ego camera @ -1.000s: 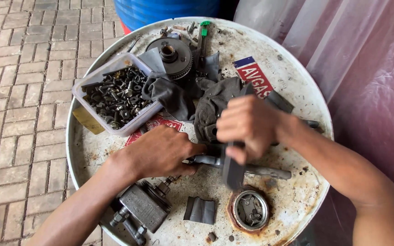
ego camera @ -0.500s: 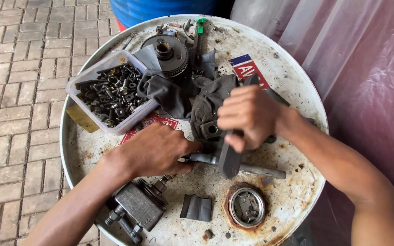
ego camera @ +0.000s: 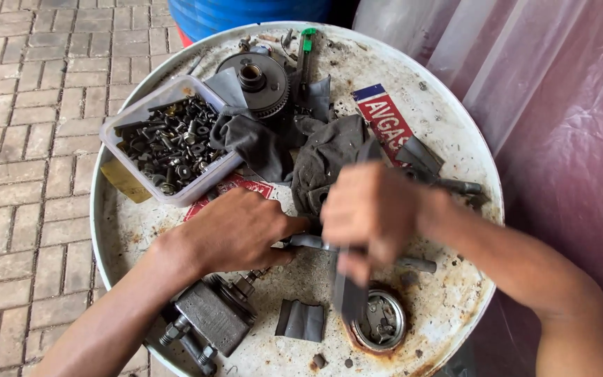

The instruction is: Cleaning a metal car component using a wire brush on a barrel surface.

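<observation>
Pinning a metal rod flat near the drum top's front edge, the left hand steadies it (fingers pressed down) while the right hand, clenched, drives a dark flat tool against it

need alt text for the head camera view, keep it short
Two bare hands work on a metal shaft atop a rusty white drum lid: left hand steadies it, right hand grips a dark flat tool. A tub of bolts sits behind.
</observation>
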